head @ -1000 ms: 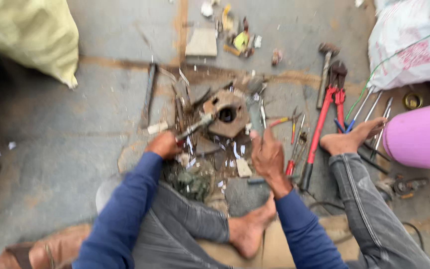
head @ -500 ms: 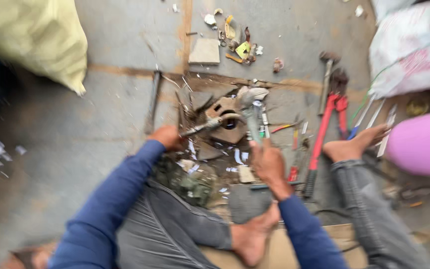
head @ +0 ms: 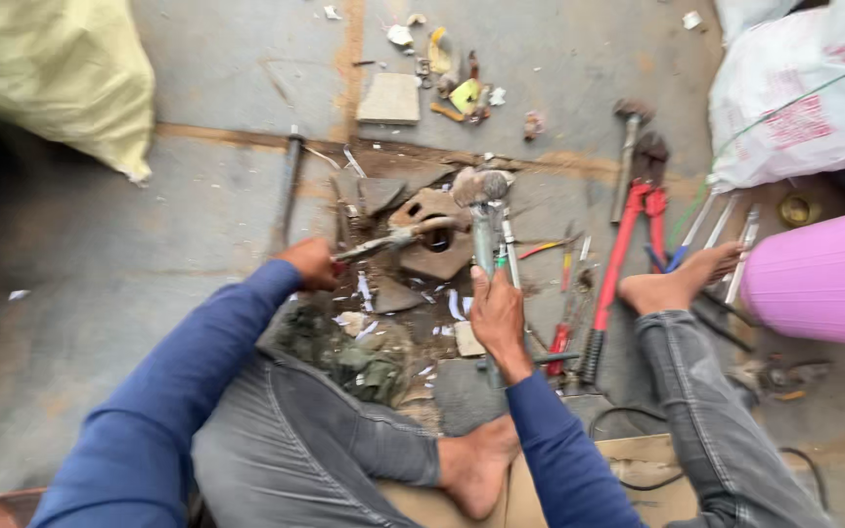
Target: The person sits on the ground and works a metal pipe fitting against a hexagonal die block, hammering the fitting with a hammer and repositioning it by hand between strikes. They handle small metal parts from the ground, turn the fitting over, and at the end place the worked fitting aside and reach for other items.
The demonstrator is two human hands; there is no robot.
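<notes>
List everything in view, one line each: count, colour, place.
hammer: one, grey head, in the right hand, over the block
metal block: one, brown, floor centre
rod: one, grey, held by the left hand, tip at the block
bolt cutter: one, red handles, right of the block
second hammer: one, rusty, beside the cutter
bar: one, dark, left of the block
yellow sack: one, top left
white sack: one, top right
pink drum: one, right edge
flat tile: one, grey, top centre
left hand: one, blue sleeve
right hand: one, blue sleeve
feet: two, bare, one by the cutter, one bottom centre
</notes>
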